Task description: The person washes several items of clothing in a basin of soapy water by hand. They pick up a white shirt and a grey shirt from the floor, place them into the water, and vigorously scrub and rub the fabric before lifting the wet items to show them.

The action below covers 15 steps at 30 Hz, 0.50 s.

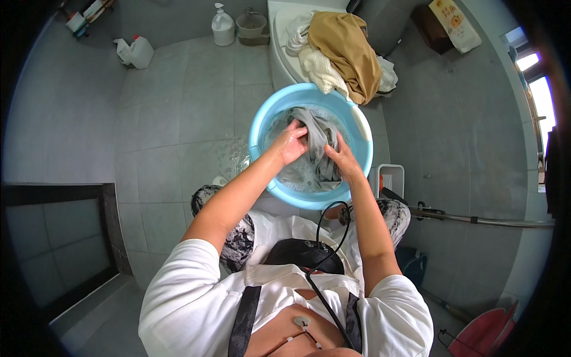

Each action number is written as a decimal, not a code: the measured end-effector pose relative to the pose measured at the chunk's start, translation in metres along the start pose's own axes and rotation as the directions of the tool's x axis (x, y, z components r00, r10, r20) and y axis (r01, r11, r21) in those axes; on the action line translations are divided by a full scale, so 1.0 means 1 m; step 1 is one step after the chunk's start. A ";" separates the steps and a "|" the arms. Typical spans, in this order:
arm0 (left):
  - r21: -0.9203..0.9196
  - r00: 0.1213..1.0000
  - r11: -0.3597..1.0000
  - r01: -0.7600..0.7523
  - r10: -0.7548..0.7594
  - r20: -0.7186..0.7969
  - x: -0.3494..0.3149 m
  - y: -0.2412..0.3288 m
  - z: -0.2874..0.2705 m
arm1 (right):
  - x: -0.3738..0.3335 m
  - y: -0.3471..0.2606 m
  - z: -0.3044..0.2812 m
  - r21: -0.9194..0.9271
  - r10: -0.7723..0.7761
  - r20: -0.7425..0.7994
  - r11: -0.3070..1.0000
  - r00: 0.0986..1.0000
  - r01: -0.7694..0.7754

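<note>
- Grey cloth (321,138): bunched and wet-looking, inside the blue basin (259,124), just right of the frame's centre; lower end among the suds and water (299,176).
- Long axis: slants from upper left to lower right of the basin, passing between the hands. Both touch it, so neither is nearer.
- Left hand (290,144): on the cloth's left edge, toward its upper end. Fingers partly curled, thumb close to them, a fold held between; wet, with suds.
- Right hand (344,159): on the right edge, set slightly lower. Thumb and fingers moderately apart with cloth between them; fingertips partly hidden, so firmness of hold cannot be told.
- Beyond the basin's upper edge: tan garment (345,47) and cream knit (321,68) piled on the white toilet (282,66), the knit reaching the rim.
- Right of basin: small white tray (399,178), near the rim.
- Upper centre: pump bottle (223,28), beside a small grey bucket (251,25).
- Upper left: white jug (138,53), red cap, on the tiled floor (205,74).
</note>
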State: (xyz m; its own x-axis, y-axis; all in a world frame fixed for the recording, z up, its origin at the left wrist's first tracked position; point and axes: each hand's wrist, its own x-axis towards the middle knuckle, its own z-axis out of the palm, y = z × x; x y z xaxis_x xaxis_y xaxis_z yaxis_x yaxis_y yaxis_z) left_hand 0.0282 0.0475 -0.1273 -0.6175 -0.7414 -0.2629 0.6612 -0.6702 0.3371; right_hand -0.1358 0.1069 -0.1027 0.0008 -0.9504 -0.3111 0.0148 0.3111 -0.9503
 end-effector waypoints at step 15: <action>0.775 0.838 0.599 -0.203 0.515 -0.178 0.004 0.003 -0.009 | 0.011 -0.022 -0.004 -0.521 -0.388 0.095 0.765 0.917 0.378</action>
State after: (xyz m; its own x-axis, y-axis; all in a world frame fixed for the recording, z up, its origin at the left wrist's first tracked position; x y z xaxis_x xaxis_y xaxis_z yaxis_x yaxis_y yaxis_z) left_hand 0.0318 0.0423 -0.1358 -0.1010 -0.9730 -0.2078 0.1915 -0.2239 0.9556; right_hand -0.1406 0.0898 -0.0849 0.0895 -0.9923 0.0851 -0.5094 -0.1191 -0.8522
